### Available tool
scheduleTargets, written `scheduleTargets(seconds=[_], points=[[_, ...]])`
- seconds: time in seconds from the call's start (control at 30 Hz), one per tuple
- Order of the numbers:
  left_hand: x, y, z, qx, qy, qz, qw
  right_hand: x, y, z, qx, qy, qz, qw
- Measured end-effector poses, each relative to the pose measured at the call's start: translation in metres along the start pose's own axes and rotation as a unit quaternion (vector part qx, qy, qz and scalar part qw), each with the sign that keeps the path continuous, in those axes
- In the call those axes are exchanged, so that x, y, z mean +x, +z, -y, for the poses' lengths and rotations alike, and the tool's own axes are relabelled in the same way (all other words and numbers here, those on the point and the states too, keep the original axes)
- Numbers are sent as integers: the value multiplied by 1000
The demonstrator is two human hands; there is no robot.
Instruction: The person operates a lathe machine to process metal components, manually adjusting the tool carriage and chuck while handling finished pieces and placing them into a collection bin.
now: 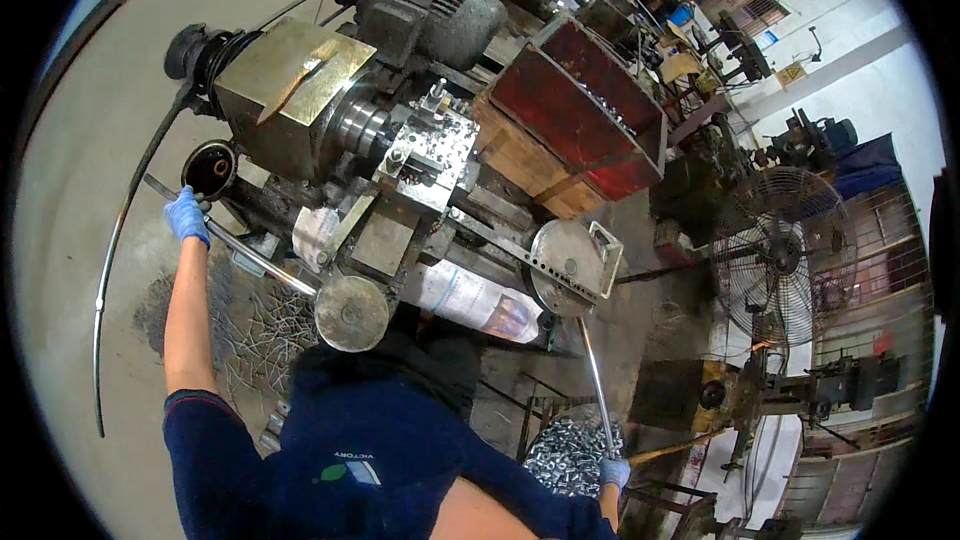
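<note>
At the left, my left hand (187, 217) in a blue glove is closed round a metal lever bar (262, 262). That bar runs down to a round steel disc (351, 313) at the front of a lathe-like machine. Far to the right, my gloved right hand (613, 474) grips the lower end of a second metal lever (594, 365), which rises to a larger disc (568, 262). Between them lies the machine's bright metal tool block (432, 155), facing the chuck (362, 128). A round cup with dark contents (210, 170) is beside my left hand.
A red metal bin (570, 105) rests on a wooden box behind the machine. Shiny small metal parts (572, 455) fill a container near my right hand. Thin metal scraps (268, 340) litter the floor at left. A caged fan (783, 258) stands at right; a motor (430, 15) sits behind.
</note>
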State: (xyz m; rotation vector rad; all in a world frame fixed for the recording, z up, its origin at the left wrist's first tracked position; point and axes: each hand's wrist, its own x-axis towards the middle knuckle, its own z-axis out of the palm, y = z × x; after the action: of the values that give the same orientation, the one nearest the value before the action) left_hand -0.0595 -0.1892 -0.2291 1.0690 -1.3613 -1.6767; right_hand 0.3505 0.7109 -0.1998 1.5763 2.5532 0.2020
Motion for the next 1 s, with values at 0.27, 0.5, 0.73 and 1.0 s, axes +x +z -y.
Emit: scheduleTargets(seconds=[0.27,0.5,0.73,1.0], points=[[-15,8,-20,19,-20,-13,1000,-9,0,-1,-32,-32,1,999],[-9,3,-4,2,0,14,1000,-15,-6,4,15,22,36,999],[-17,8,-6,3,-9,9,1000,-13,-2,-3,-10,19,38,999],[-10,3,-6,-24,17,16,999,-26,-5,9,-6,-13,0,1000]])
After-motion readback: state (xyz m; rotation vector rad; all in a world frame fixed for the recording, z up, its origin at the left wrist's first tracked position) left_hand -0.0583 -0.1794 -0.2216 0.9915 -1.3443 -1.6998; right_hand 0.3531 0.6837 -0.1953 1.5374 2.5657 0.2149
